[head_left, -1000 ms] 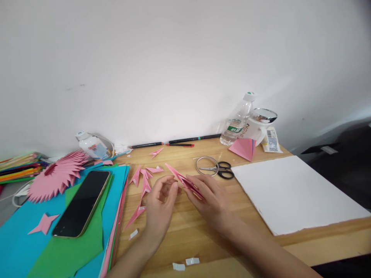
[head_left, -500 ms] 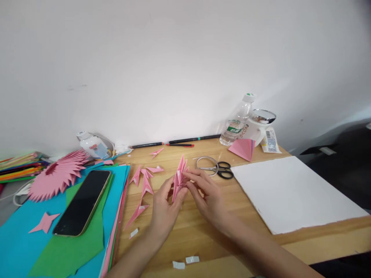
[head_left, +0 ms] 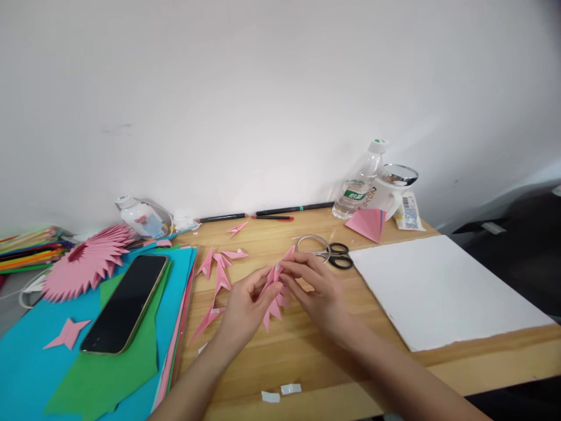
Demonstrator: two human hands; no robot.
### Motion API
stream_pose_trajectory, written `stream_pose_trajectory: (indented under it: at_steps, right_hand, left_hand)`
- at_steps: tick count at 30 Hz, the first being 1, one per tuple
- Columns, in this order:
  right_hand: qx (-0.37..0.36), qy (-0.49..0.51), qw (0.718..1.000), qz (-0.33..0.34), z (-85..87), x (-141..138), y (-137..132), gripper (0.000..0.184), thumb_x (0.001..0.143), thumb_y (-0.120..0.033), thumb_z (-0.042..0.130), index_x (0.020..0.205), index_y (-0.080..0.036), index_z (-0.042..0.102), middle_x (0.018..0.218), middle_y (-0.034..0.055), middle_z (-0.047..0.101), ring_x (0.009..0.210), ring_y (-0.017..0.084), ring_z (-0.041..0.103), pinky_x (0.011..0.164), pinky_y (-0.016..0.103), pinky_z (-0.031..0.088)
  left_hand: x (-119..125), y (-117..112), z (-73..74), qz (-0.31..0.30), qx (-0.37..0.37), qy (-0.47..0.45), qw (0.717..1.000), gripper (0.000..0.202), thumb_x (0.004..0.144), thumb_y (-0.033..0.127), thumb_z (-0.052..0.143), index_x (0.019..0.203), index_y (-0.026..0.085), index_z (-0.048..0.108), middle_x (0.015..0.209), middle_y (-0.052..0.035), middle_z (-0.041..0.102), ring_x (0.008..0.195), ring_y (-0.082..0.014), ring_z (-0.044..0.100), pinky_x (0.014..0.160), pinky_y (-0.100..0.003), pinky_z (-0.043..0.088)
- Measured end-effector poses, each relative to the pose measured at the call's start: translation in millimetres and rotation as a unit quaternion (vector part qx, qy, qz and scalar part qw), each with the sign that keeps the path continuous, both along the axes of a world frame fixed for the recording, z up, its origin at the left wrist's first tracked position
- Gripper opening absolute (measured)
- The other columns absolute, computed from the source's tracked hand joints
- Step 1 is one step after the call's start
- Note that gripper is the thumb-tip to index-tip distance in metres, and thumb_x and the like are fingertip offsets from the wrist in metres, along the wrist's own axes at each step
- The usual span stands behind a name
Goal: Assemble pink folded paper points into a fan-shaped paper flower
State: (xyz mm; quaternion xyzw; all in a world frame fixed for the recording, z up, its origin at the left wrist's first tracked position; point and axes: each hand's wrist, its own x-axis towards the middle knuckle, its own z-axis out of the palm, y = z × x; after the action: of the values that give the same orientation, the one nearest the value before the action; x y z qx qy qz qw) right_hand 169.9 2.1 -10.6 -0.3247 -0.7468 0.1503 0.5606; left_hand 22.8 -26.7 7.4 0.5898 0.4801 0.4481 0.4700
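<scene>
Both hands pinch a pink folded-paper piece (head_left: 273, 310) made of several pointed units, held over the middle of the wooden table. My left hand (head_left: 248, 299) grips its left side between thumb and fingers. From the right, the fingertips of my right hand (head_left: 316, 286) press on it, hiding part of the folds. Several loose pink pointed paper units (head_left: 222, 273) lie left of my hands, some bearing small white tabs. Scissors (head_left: 338, 256) with black handles and a roll of clear tape (head_left: 312, 248) lie just beyond my right hand.
A phone (head_left: 127, 304) rests on green and blue paper sheets (head_left: 26, 351) at left, near a pink pleated paper ring (head_left: 90, 263). A white board (head_left: 447, 292) lies at right. Behind stand a water bottle (head_left: 357, 181) and a mug (head_left: 390, 196). White tape bits (head_left: 291, 389) lie in front.
The pink paper piece has turned in my hands: its points, upright before, now fan out downward below my fingers. Both hands stay in nearly the same place.
</scene>
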Motion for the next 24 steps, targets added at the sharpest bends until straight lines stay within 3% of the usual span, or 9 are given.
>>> stream_pose_trajectory:
  at_steps: [6, 9, 13, 17, 24]
  right_hand:
    - [0.050, -0.005, 0.999, -0.018, -4.5, -2, 1, 0.021, 0.081, -0.008, 0.055, 0.097, -0.019, 0.062, 0.089, 0.0079, 0.058, 0.081, 0.016, 0.059, 0.067, 0.030, 0.053]
    - [0.067, -0.014, 0.997, -0.019, -5.0, -2, 1, 0.021, 0.081, -0.008, 0.054, 0.096, -0.019, 0.063, 0.086, 0.0071, 0.060, 0.080, 0.016, 0.059, 0.069, 0.031, 0.053]
    - [0.065, -0.016, 0.998, -0.021, -2.5, -2, -2, 0.018, 0.081, -0.010, 0.056, 0.095, -0.019, 0.064, 0.085, 0.0075, 0.061, 0.080, 0.016, 0.060, 0.067, 0.030, 0.054]
    - [0.063, -0.014, 0.998, -0.020, -2.0, -3, -3, 0.018, 0.081, -0.009, 0.055, 0.094, -0.018, 0.063, 0.086, 0.0076, 0.061, 0.079, 0.016, 0.060, 0.066, 0.029, 0.054]
    - [0.064, -0.004, 0.998, -0.009, 0.4, -1, -3, 0.016, 0.079, -0.007, 0.056, 0.090, -0.016, 0.063, 0.085, 0.0081, 0.060, 0.079, 0.015, 0.060, 0.067, 0.029, 0.054]
  left_hand:
    - [-1, -5, -1.1, 0.049, 0.102, 0.179, 0.977, 0.026, 0.084, 0.025, 0.048, 0.105, 0.021, 0.064, 0.078, -0.0030, 0.071, 0.074, -0.0186, 0.066, 0.064, -0.027, 0.053]
    - [-1, -8, -0.7, 0.056, 0.171, 0.260, 0.949, 0.027, 0.085, 0.023, 0.047, 0.107, 0.023, 0.062, 0.079, -0.0029, 0.072, 0.062, -0.0158, 0.065, 0.058, -0.025, 0.051]
    - [-2, -10, -3.5, 0.062, 0.239, 0.327, 0.912, 0.029, 0.086, 0.020, 0.045, 0.112, 0.022, 0.059, 0.081, -0.0050, 0.072, 0.062, -0.0161, 0.066, 0.057, -0.025, 0.050]
    - [-2, -11, -5.9, 0.072, 0.293, 0.369, 0.879, 0.030, 0.087, 0.019, 0.044, 0.113, 0.020, 0.057, 0.081, -0.0070, 0.072, 0.063, -0.0176, 0.067, 0.057, -0.025, 0.049]
    - [1, -12, -1.2, 0.074, 0.337, 0.375, 0.860, 0.028, 0.086, 0.015, 0.045, 0.111, 0.016, 0.056, 0.074, -0.0065, 0.071, 0.058, -0.0171, 0.066, 0.055, -0.024, 0.048]
